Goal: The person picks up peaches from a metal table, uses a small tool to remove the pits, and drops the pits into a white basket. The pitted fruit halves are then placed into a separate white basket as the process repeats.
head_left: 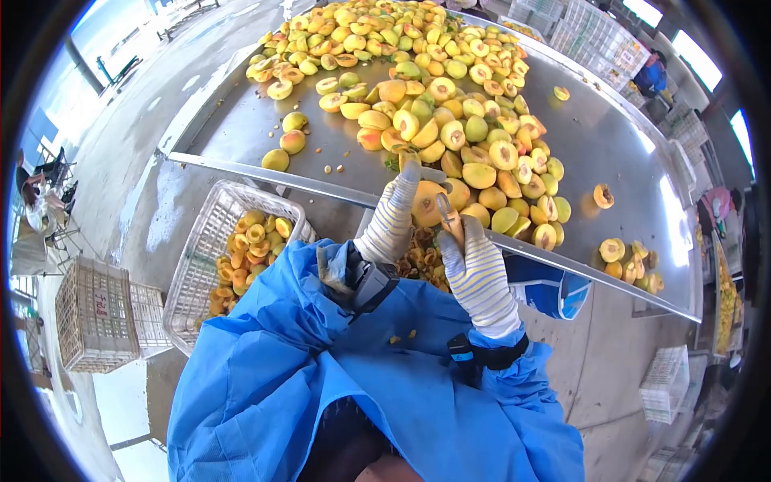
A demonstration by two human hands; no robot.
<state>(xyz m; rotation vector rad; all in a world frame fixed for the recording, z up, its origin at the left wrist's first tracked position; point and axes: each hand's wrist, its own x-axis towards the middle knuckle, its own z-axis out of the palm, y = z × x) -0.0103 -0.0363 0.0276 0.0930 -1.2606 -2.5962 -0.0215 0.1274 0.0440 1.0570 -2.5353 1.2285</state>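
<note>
My left hand, in a striped knitted glove, is at the table's near edge with its fingers curled against a yellow peach. The peach sits between my two hands and looks closer to me than the pile. In my right hand, gloved the same way, is a small pitting tool with a wooden handle and a metal tip. That tip points toward the held peach. Just beyond both hands lies a big heap of whole and halved peaches, some halves showing their stones.
The metal table has a raised rim along its near edge. A white crate of peach halves stands below it on the left, and more cut fruit lies below my hands. A blue-and-white container is under the right side. Stacked crates stand further left.
</note>
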